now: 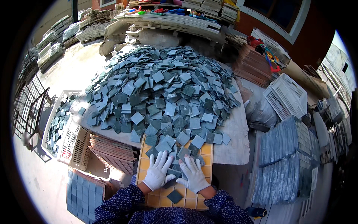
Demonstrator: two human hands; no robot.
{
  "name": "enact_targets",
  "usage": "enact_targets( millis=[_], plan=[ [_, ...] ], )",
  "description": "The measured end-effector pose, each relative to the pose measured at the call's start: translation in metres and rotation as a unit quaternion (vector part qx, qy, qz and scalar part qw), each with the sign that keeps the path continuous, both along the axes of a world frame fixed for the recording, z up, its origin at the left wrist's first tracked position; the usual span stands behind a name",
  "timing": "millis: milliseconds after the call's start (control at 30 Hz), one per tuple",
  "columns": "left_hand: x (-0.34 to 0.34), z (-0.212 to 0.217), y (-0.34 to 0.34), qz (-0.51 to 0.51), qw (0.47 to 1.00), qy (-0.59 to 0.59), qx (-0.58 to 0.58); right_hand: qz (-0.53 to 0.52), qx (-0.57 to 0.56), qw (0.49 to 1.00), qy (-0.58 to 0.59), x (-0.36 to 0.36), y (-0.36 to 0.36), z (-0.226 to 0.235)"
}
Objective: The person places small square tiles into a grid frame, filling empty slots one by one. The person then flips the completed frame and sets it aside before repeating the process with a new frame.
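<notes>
Both my hands wear white gloves and lie over a yellow gridded tray [143,160] at the table's near edge. My left hand [158,173] is spread flat, its fingertips on grey-green square stone tiles [164,146] at the pile's near edge. My right hand [193,174] is spread as well, fingers resting on a tile [183,152]. Between the hands more tiles lie loose, partly covered by the gloves. One dark tile [174,196] sits by itself on the tray nearer to me. Beyond the tray rises a large heap of loose tiles [160,89].
The heap stands on a pale table [235,149]. At left are a white crate [72,143] with tiles and stacked tiled sheets [85,194]. On the right are plastic-wrapped tile stacks [279,160] and a white crate [285,95]. Stone slabs [167,22] stand behind.
</notes>
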State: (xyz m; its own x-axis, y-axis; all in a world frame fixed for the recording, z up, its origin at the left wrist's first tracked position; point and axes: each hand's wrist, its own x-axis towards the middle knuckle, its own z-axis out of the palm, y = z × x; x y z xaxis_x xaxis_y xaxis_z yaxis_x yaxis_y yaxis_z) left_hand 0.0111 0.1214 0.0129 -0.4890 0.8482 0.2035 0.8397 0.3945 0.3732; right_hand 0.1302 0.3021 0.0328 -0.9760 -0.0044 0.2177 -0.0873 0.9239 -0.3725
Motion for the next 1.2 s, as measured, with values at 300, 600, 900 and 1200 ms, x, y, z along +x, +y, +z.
enact_targets(
  millis=[300,600,900,1200],
  plan=[
    [-0.055,0.024,0.058,0.023,0.995,0.094,-0.033,-0.099,0.026,0.995,-0.007,-0.076,0.047,-0.012],
    [0.024,0.014,-0.062,0.107,0.994,0.009,0.015,-0.267,-0.138,0.948,0.106,0.066,0.033,-0.013],
    [0.065,0.037,-0.028,0.084,0.996,-0.015,0.006,-0.217,-0.025,0.973,0.078,0.056,0.001,-0.012],
    [0.086,-0.002,-0.039,0.172,0.983,0.005,0.064,-0.224,-0.244,0.943,0.024,0.064,0.017,-0.022]
  ],
)
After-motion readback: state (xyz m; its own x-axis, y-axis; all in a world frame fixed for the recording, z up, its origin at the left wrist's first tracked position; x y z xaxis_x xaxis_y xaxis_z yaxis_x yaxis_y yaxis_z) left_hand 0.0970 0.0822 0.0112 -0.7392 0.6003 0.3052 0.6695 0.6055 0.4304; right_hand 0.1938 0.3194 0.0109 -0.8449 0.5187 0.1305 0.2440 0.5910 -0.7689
